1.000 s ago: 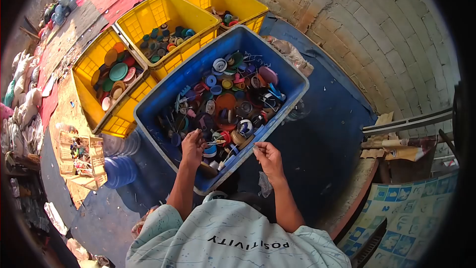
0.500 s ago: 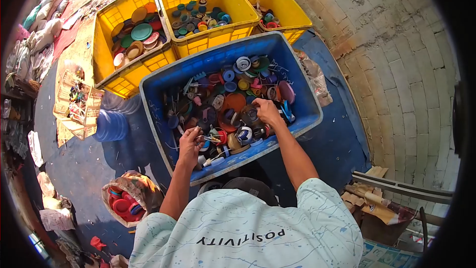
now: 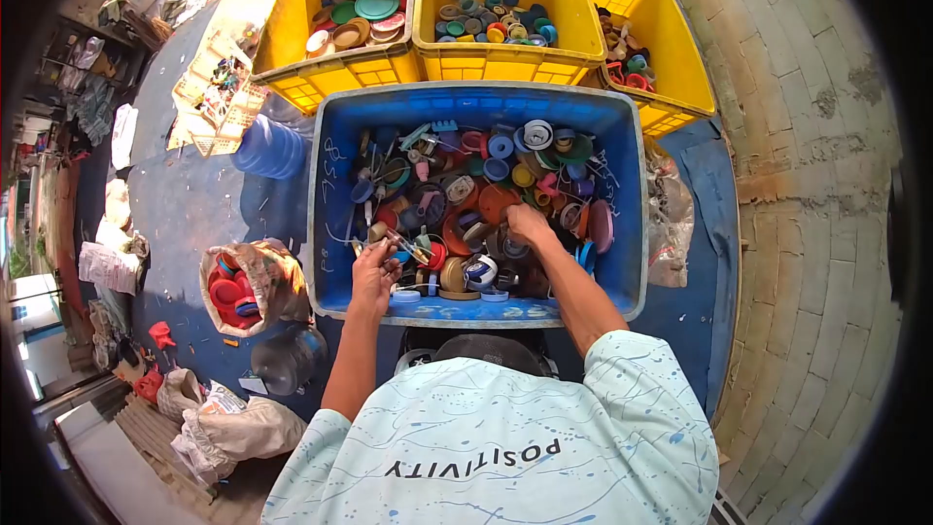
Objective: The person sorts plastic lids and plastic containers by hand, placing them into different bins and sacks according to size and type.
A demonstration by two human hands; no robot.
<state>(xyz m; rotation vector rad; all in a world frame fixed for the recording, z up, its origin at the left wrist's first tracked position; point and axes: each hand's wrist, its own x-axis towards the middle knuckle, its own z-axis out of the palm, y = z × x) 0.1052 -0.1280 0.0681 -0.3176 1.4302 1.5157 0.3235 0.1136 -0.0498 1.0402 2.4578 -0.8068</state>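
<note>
A blue crate [image 3: 637, 282] in front of me holds a jumble of plastic caps, lids and thin tubes. My right hand [image 3: 530, 227] reaches in at the middle, its fingers closed on the edge of an orange round lid [image 3: 497, 201]. At the front left of the crate, my left hand [image 3: 374, 275] is closed in a pinch; what sits between its fingertips is too small to make out. Just above those fingers are a tan cap [image 3: 377, 231] and thin pale sticks. A blue and white cap [image 3: 480, 272] lies between the two hands.
Behind stand three yellow crates: a left one [image 3: 335, 76] with large lids, a middle one [image 3: 510, 63] and a right one [image 3: 680, 102] with smaller caps. At left are a sack [image 3: 282, 277] of red lids, a blue water jug [image 3: 270, 148] and a basket [image 3: 228, 117].
The whole view has turned, so the crates look straighter. My right hand has left a dark clear lid and now grips an orange one. My left hand stays at the front left.
</note>
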